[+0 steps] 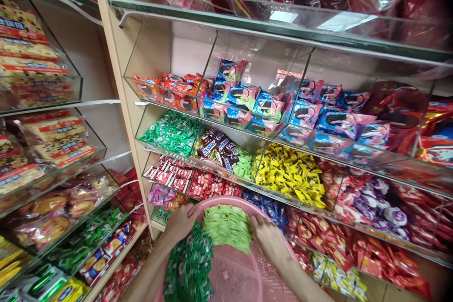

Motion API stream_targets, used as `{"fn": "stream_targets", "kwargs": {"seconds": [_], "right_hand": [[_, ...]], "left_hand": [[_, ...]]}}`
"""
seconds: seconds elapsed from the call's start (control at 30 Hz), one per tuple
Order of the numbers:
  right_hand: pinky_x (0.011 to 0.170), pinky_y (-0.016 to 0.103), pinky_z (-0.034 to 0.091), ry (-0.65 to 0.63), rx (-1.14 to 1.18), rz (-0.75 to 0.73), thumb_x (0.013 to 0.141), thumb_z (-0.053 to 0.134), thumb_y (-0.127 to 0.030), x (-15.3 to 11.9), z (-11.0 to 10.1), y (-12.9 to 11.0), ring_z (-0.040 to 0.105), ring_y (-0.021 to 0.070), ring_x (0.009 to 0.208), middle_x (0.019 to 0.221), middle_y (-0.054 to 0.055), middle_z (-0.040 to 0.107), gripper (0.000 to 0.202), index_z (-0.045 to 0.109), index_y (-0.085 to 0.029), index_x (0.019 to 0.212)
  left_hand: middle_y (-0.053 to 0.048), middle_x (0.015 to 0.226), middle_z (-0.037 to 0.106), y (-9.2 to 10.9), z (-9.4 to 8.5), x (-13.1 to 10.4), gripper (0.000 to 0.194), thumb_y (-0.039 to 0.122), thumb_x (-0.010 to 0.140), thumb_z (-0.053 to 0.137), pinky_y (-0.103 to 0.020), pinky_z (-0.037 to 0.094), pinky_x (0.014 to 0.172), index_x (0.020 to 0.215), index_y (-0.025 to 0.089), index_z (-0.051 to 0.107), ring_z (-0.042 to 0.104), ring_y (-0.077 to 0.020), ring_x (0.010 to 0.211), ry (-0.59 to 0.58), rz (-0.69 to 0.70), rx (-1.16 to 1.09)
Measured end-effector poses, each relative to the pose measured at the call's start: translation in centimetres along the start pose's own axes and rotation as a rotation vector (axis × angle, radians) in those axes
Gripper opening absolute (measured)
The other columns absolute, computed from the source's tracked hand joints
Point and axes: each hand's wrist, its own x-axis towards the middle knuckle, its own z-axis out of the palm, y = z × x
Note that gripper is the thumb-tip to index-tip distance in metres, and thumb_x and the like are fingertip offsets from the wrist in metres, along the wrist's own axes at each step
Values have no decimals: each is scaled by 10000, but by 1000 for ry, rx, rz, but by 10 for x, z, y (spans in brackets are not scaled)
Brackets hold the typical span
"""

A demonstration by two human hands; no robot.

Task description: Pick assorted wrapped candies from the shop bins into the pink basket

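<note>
In the head view, the left hand [183, 222] is clamped on the rim of a pink basket [235, 271] before the candy shelves [226, 122]. The right hand [266, 235], well apart from it, reaches over the opposite rim beside light-green packets [226, 226], its grip unclear; dark-green packets [191, 264] lie at the basket's left.

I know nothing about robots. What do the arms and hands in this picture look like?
They're a person's. The left hand and right hand have ordinary fingers, with no gloves. Both forearms are bare as far as the picture shows: no sleeves, watch, bracelets, cables or markings are visible.
</note>
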Motion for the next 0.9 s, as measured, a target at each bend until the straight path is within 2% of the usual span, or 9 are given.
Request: {"fn": "stream_targets", "kwargs": {"seconds": [0.13, 0.37, 0.43, 0.53, 0.63, 0.9], "right_hand": [[457, 250, 389, -41, -36, 30, 728, 362, 42, 4, 0, -3, 611, 189, 623, 826, 81, 603, 309, 503, -165, 910], [463, 240, 359, -84, -12, 23, 720, 356, 55, 1, -18, -2, 618, 182, 648, 849, 81, 619, 365, 498, -164, 975], [484, 232, 352, -83, 62, 28, 751, 349, 23, 0, -25, 2, 615, 165, 665, 846, 58, 619, 332, 493, -189, 962], [518, 223, 351, -64, 230, 56, 825, 347, -119, 2, -34, 6, 605, 148, 697, 830, 33, 611, 184, 493, -211, 890], [548, 221, 355, -58, 340, 60, 835, 370, -230, 7, -36, 8, 594, 149, 740, 848, 34, 601, 123, 487, -209, 865], [527, 236, 332, -43, 322, 60, 832, 364, -243, 18, -25, 1, 593, 161, 699, 857, 50, 604, 125, 480, -199, 840]], "left_hand": [[16, 552, 452, 1, 1, 0, 461, 525, 821, 234, -196, 240, 525, 588, 184, 438, 474, -115, 563, 7, 8, 4], [24, 526, 420, -1, 2, -1, 457, 533, 816, 230, -198, 225, 514, 567, 186, 393, 457, -110, 540, 9, 18, -13], [22, 535, 431, -1, 2, -1, 457, 541, 811, 232, -198, 225, 514, 572, 188, 395, 462, -113, 546, 9, 11, -18], [19, 549, 446, -2, 3, 0, 465, 553, 807, 227, -199, 230, 517, 577, 189, 404, 470, -116, 555, 15, 3, -18], [16, 555, 458, -1, 5, 1, 474, 560, 805, 222, -201, 233, 519, 583, 188, 415, 473, -117, 557, 12, 8, -20], [27, 531, 418, -1, 2, 0, 468, 561, 803, 223, -202, 226, 514, 571, 184, 377, 459, -114, 548, 7, 25, -13]]}}
